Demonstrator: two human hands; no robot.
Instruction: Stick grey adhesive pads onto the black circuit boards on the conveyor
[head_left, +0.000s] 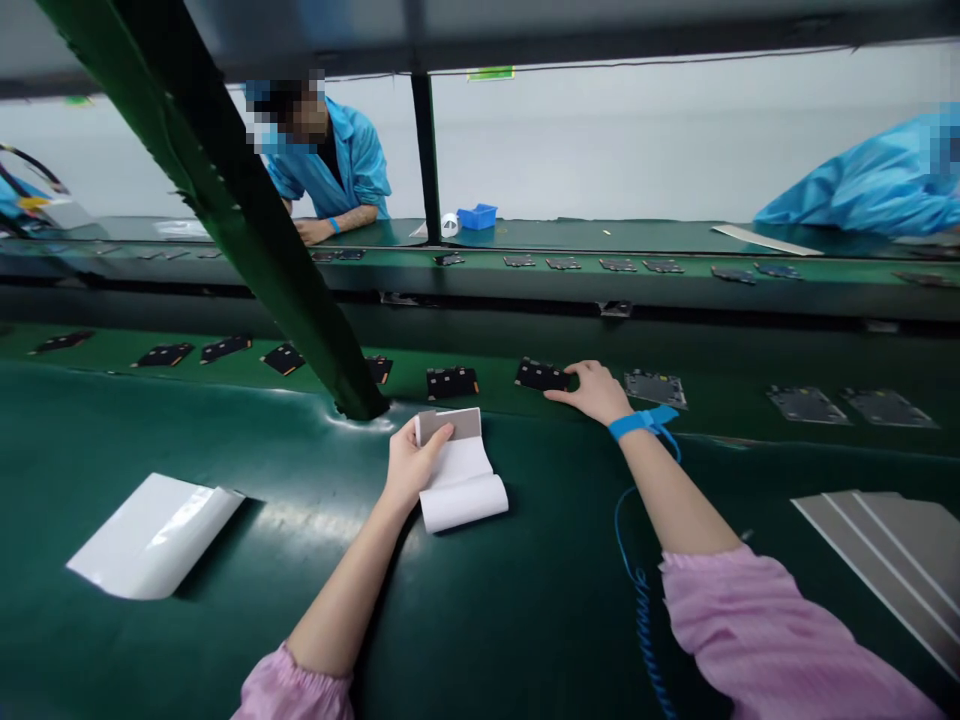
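My left hand (411, 462) is closed on a curled white sheet (459, 480) that carries a grey patch at its top edge, thumb pressed on the patch. My right hand (595, 390), with a blue wrist strap (637, 421) and coiled blue cord, reaches onto the conveyor belt (720, 365). Its fingertips lie on the right end of a small black board (541, 375). More black boards (451, 381) lie in a row to the left, and grey plates (655, 387) lie to the right.
A slanted green beam (247, 220) meets the table just left of my left hand. A glossy white sheet (154, 535) lies at the left, grey strips (892, 545) at the right. Two people in blue coats work across a second belt, near a blue bin (478, 215).
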